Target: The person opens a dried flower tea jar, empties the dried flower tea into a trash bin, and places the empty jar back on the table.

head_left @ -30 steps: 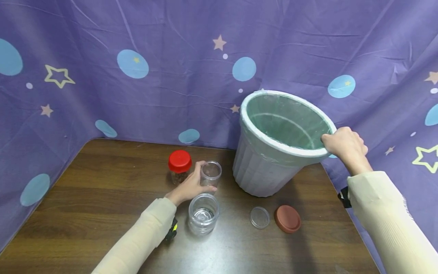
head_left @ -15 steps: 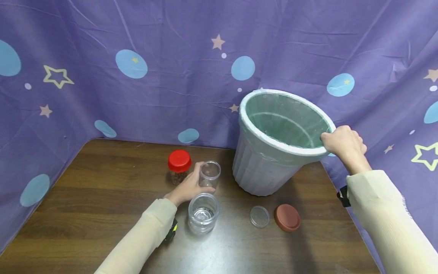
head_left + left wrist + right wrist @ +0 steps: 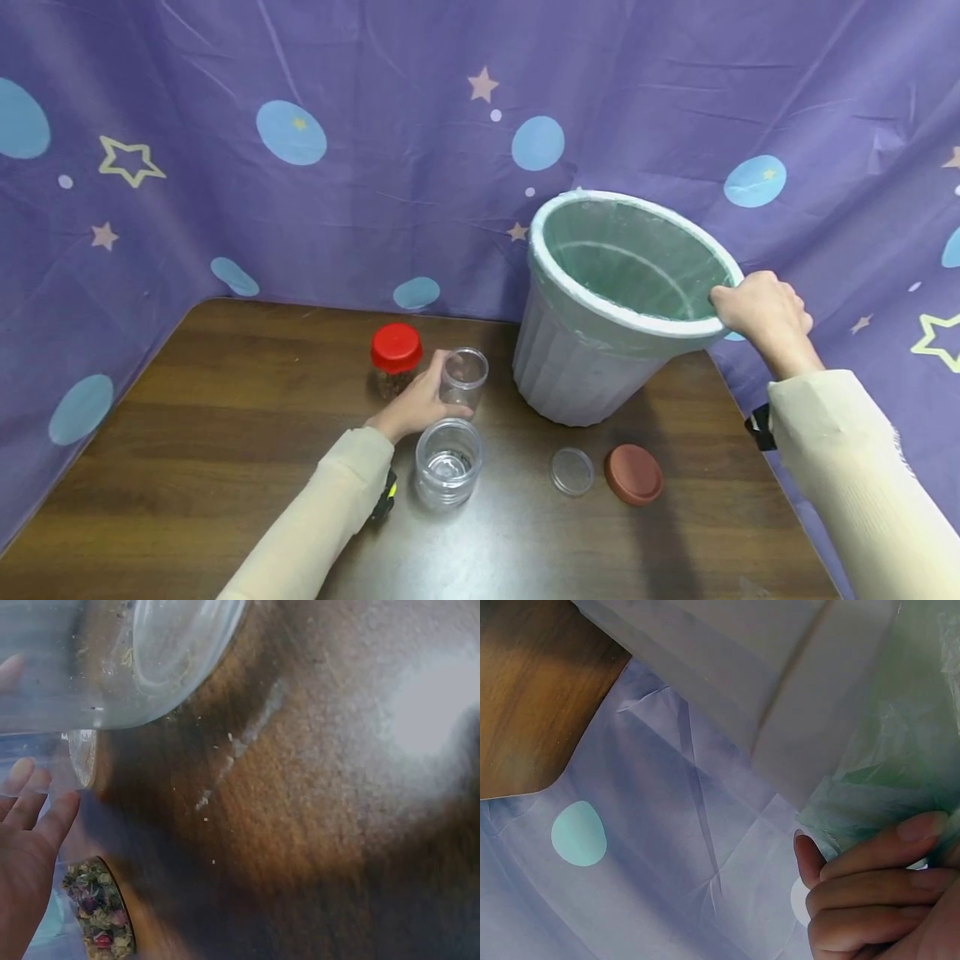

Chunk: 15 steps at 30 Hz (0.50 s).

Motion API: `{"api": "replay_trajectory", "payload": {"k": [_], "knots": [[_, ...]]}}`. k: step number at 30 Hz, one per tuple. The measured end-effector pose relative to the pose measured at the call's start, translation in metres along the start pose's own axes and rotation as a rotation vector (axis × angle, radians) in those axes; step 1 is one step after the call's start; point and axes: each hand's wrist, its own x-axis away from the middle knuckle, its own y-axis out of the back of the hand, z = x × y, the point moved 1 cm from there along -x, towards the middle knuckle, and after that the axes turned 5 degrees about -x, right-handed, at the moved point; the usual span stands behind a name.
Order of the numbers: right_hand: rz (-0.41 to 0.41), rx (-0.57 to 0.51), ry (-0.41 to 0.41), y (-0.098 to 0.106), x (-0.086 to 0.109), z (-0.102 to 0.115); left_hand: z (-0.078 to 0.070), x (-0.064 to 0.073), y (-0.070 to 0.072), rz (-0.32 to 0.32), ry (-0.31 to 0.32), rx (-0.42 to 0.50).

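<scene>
My left hand [image 3: 418, 407] holds a clear narrow jar [image 3: 463, 375] without a lid, thumb on its near side and fingers around the far side. Right in front of it is a wider clear open jar [image 3: 447, 479]; in the left wrist view this wide jar [image 3: 161, 690] fills the upper left, with small crumbs in it. A red-lidded jar [image 3: 396, 350] stands just behind the left hand, and dried flowers [image 3: 101, 911] show inside it. My right hand [image 3: 765, 315] grips the right rim of a grey trash bin [image 3: 573, 367] lined with a green bag [image 3: 892, 780]; the bin leans to the right.
A clear disc-shaped lid [image 3: 572, 472] and a reddish-brown lid [image 3: 633, 474] lie on the wooden table [image 3: 225, 417] in front of the bin. A purple curtain [image 3: 375, 167] with stars and blue spots hangs along the back and sides. A whitish smear [image 3: 251, 727] marks the tabletop.
</scene>
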Motion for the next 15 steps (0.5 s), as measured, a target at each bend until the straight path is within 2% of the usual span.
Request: {"api": "replay_trajectory", "payload": {"k": [5, 15], "knots": [[0.006, -0.005, 0.002, 0.0006, 0.0005, 0.0004, -0.0001, 0.0006, 0.0009, -0.002, 0.028, 0.011], [0.013, -0.011, 0.006, 0.0012, 0.0020, -0.0025, 0.0019, 0.0025, -0.0019, -0.036, 0.035, 0.008]]}}
